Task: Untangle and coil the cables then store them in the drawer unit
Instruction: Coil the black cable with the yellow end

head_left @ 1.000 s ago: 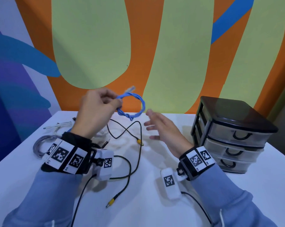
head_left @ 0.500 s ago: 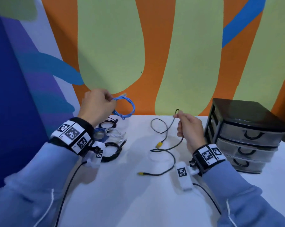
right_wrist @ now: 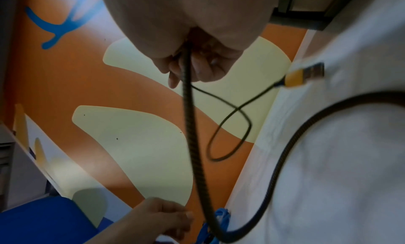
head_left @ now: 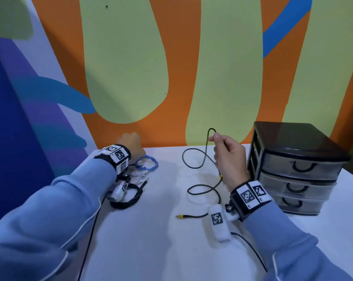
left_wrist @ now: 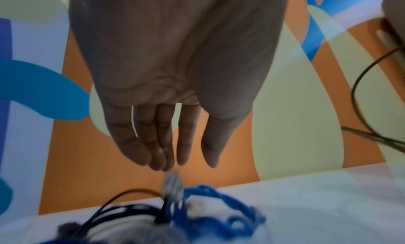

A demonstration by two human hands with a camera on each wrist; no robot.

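A blue coiled cable (head_left: 150, 165) lies on the white table (head_left: 151, 240) at the back left. My left hand (head_left: 132, 145) hovers just above the blue coil (left_wrist: 219, 213) with straight fingers (left_wrist: 166, 152) and holds nothing. My right hand (head_left: 222, 147) pinches a black braided cable (head_left: 207, 151) and lifts a loop of it off the table. In the right wrist view the fingers (right_wrist: 197, 65) curl round the cable (right_wrist: 188, 109). Its yellow plug (right_wrist: 302, 76) lies near the hand, and the other yellow end (head_left: 180, 216) lies on the table. The black drawer unit (head_left: 299, 169) stands at the right with all three drawers shut.
Beside the blue coil lies a pile of other coiled cables, among them a black one (head_left: 129, 197) and a white one (head_left: 139, 173). The painted wall runs along the table's far edge. Thin black leads trail from the wrist cameras (head_left: 218, 222) toward me.
My left hand has brought the blue coil down onto the table beside the pile and let go of it. My right hand, open a second ago, took the black cable and raised it.
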